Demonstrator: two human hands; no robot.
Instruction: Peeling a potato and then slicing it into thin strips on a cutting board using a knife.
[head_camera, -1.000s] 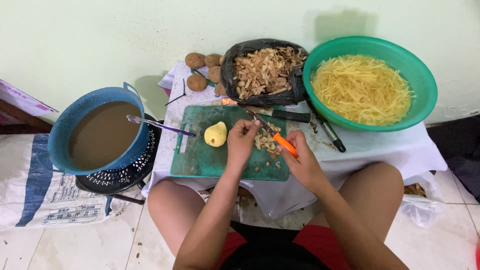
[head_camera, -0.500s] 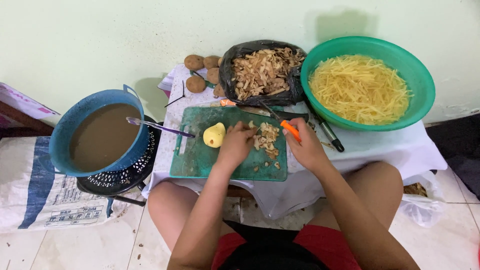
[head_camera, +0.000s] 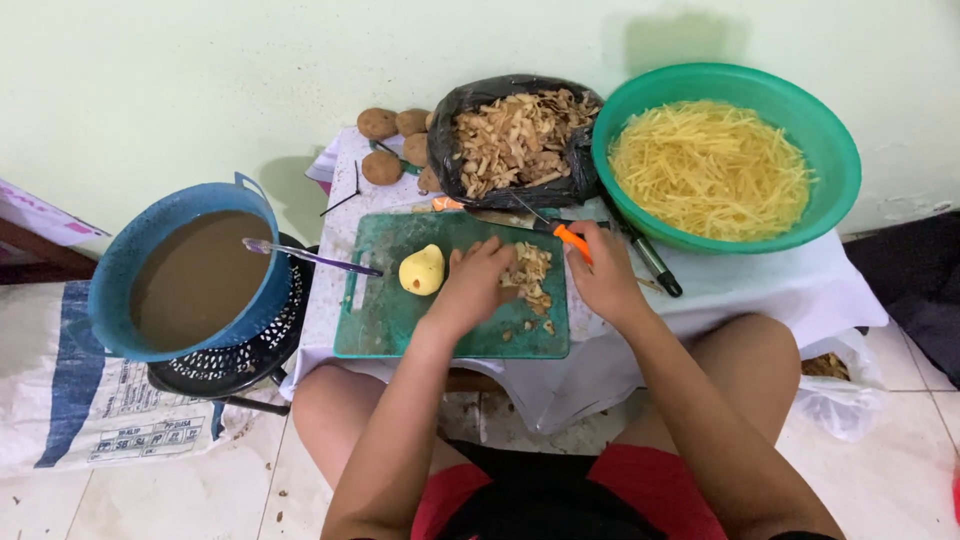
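My left hand (head_camera: 478, 280) rests its curled fingers on the peel scraps (head_camera: 528, 277); my right hand (head_camera: 598, 272) grips the orange peeler (head_camera: 572, 240). 1 peeled potato (head_camera: 422, 270) lies just left.

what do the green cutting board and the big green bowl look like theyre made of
Cutting board: probably plastic, matte dark green, its surface dulled and scuffed, with a moulded handle slot at the left edge.
Big green bowl: likely plastic too, smooth with a slight sheen along the thin rim and an even bright colour throughout.
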